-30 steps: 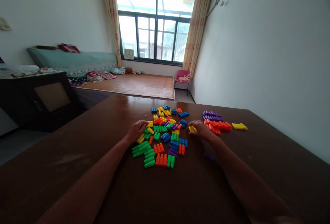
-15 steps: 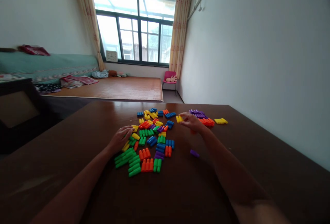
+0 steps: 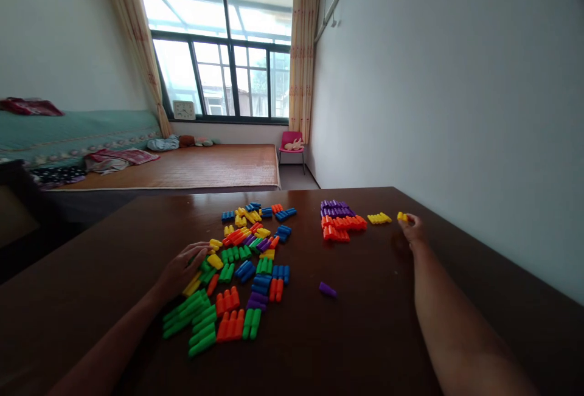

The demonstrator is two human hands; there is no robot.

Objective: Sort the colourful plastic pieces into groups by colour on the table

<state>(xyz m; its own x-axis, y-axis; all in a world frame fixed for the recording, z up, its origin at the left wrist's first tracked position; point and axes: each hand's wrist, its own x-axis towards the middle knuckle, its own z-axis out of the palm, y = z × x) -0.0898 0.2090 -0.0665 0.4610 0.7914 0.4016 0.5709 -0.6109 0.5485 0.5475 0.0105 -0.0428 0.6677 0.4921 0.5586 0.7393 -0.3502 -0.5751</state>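
Observation:
Toward the right of the table, my right hand (image 3: 414, 230) pinches a small yellow toy block (image 3: 402, 216) made of joined bullet-shaped pegs. It is to the right of a row of yellow blocks (image 3: 379, 218). My left hand (image 3: 185, 267) rests at the left side of a mixed pile, its fingers stretched out. Its fingertips are beside a yellow block (image 3: 215, 244) and over some green ones (image 3: 207, 274); whether they touch is hard to tell. Green blocks (image 3: 203, 329), orange blocks (image 3: 230, 325) and blue blocks (image 3: 245, 270) lie at the pile's near side and middle.
Purple blocks (image 3: 336, 208) and orange blocks (image 3: 343, 224) lie grouped in rows at the right. One purple piece (image 3: 327, 289) is alone on the brown table (image 3: 356, 347). Behind the table are a bed (image 3: 219, 168), a pink chair (image 3: 291, 138) and a window.
My right hand has carried the yellow block rightward, from beside the pile to past the yellow row. My left hand stays by the pile. The view has turned slightly right.

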